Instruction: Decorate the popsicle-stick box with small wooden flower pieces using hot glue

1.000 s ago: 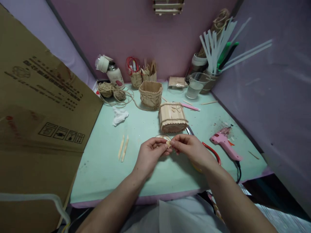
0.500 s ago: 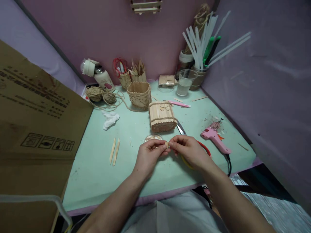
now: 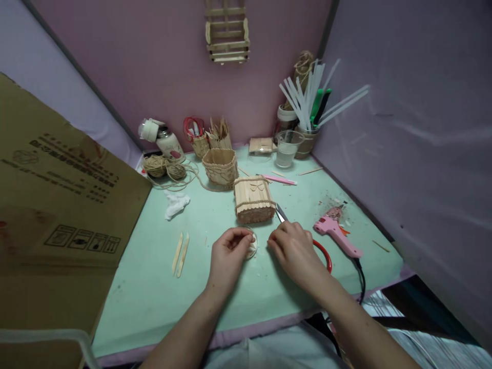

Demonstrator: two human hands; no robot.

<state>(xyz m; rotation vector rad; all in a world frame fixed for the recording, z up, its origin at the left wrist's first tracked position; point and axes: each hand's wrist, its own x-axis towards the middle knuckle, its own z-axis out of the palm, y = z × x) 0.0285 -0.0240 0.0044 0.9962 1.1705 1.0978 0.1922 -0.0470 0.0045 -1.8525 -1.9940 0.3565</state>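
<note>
- Counter (image 3: 146,302): pale green, carrying the things below.
- Wooden box (image 3: 253,197): on the counter beyond the hands, rope round it, butterfly shape on top.
- Left hand (image 3: 230,251): fingers drawn in narrow, tips over the dish – I cannot tell whether they pinch anything.
- Right hand (image 3: 294,251): palm down, fingers curled, covering the middle of the scissors – whether they grip cannot be told.
- Scissors (image 3: 326,255): red handle showing right of that hand.
- Dish (image 3: 254,248): round, just in front of the wooden box, pale pieces inside.
- 2 sticks (image 3: 180,255): side by side, left of the left hand.
</note>
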